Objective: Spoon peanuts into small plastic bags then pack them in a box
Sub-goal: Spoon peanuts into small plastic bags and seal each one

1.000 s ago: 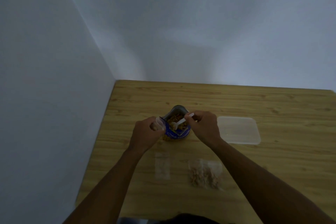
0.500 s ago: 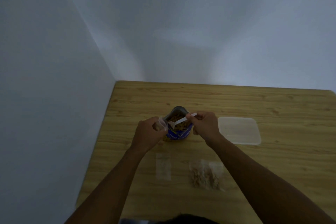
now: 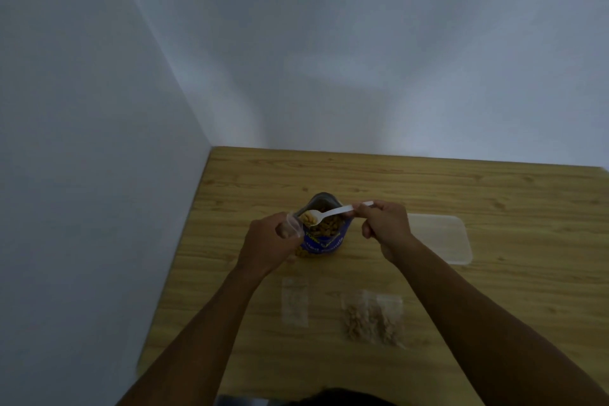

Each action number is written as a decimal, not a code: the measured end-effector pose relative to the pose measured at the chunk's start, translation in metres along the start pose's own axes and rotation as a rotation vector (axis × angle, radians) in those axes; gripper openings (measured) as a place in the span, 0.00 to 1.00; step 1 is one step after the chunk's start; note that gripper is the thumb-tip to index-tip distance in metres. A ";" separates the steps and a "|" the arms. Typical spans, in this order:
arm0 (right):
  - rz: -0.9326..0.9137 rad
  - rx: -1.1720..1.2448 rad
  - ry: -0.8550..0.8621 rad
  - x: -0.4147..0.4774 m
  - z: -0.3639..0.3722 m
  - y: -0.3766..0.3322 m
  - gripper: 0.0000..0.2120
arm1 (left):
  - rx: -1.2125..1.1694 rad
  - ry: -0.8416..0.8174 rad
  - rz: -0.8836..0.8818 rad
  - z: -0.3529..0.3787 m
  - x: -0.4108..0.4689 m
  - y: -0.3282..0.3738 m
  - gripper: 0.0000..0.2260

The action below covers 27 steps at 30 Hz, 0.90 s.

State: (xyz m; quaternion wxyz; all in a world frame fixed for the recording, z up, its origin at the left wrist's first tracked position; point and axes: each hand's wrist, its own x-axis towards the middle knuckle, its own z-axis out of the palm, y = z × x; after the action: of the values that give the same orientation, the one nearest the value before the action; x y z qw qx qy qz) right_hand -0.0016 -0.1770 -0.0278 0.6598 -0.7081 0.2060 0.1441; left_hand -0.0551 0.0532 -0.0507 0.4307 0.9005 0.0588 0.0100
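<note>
Left hand [image 3: 268,241] pinching bag [image 3: 294,224] mouth open, right hand [image 3: 384,224] gripping spoon [image 3: 333,212]; loaded bowl points left, just beside bag.

The peanut pouch [image 3: 324,234] stands between both hands' fingers. Right of the right hand's fingers [image 3: 379,217] lies the plastic box [image 3: 441,242]. Bare table [image 3: 395,178] beyond them.
</note>
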 end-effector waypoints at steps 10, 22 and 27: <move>0.041 0.137 0.011 -0.006 -0.035 -0.023 0.06 | 0.031 0.013 -0.018 0.004 0.006 0.017 0.12; -0.313 -0.133 -0.035 -0.025 -0.038 -0.070 0.05 | 0.021 -0.001 0.019 0.018 0.017 0.045 0.11; -0.494 -0.341 -0.044 -0.034 -0.023 -0.080 0.06 | -0.006 0.001 0.023 0.022 0.020 0.055 0.15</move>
State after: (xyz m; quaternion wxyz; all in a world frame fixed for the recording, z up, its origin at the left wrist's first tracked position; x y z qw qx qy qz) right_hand 0.0053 -0.1930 0.0602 0.5509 -0.8340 -0.0143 0.0269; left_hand -0.0284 0.0038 -0.0224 0.4331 0.8999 0.0487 0.0155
